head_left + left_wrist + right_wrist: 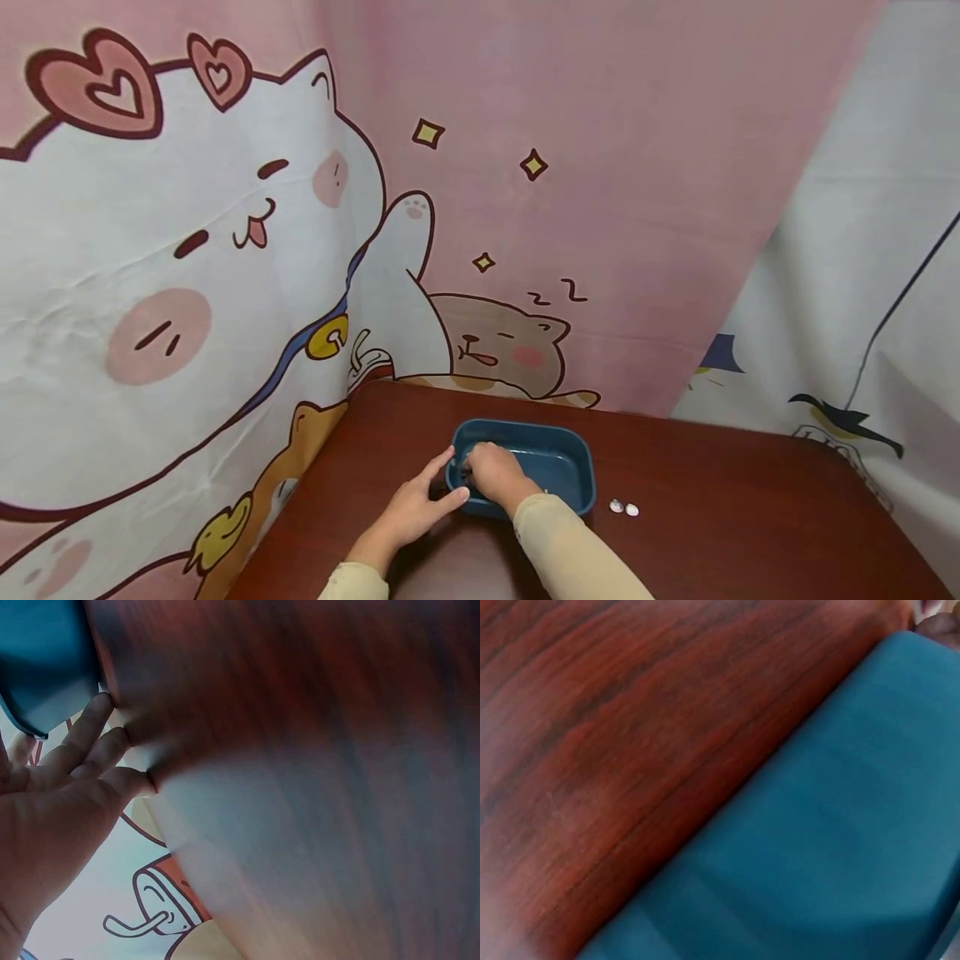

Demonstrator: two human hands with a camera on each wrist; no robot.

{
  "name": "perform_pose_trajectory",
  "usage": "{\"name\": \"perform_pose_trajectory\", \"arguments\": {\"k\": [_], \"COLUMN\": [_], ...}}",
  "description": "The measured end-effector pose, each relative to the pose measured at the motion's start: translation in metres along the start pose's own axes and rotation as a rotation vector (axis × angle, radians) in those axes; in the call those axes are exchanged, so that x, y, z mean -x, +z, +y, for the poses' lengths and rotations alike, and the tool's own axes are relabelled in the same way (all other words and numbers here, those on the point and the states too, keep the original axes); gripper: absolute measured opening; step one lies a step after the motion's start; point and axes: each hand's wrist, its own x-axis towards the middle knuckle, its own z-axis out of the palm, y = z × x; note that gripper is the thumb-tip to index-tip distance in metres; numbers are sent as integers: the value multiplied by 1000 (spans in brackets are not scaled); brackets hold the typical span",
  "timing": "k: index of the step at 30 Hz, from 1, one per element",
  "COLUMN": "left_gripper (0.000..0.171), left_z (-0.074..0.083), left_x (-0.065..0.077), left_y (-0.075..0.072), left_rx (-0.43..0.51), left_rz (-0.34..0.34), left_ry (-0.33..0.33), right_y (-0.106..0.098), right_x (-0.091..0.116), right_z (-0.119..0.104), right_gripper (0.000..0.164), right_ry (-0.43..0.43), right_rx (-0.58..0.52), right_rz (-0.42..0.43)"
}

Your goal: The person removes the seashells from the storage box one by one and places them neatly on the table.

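Note:
A blue rectangular tub (555,433) stands on the table. My left hand (408,510) is at the tub's left end, thumb and index finger spread along the rim. In the left wrist view, the left fingers (94,724) are extended, with fingertips down by the tabletop beside the tub's wall. My right hand (498,475) reaches down inside the left part of the tub, fingers bent. Something small and dark shows by its fingertips; I cannot tell what it is or whether they pinch it. The right wrist view shows mostly the tub's side (817,802).
Two small white roundish pieces (624,507) lie on the dark red-brown wooden table (720,500), right of the tub. A cartoon-printed cloth (600,208) hangs behind the table and along its left side.

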Motion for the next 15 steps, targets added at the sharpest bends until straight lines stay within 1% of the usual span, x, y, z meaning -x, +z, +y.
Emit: {"name": "perform_pose_trajectory", "arguments": {"k": [2,4,8,11,13,15], "left_gripper": [81,81,81,82,83,84], "left_z": [-1,-2,1,2,3,3], "left_x": [-1,-2,0,1,0,-1], "left_y": [1,2,5,5,4,4], "left_rx": [-5,-3,-1,-7,-8,-9], "left_rz": [-1,-3,-7,-6,1,13], "left_ry": [-5,-9,-11,-21,-33,-46], "right_y": [2,3,5,3,-2,-8], "right_x": [-2,-1,7,12,15,17], "right_z": [1,2,7,16,23,32], "right_gripper": [15,20,22,25,27,26], "right_ry": [15,12,-41,-53,-27,26], "right_rx": [0,-11,-8,-19,-30,-23], "right_rz": [11,23,58,90,114,122]}}
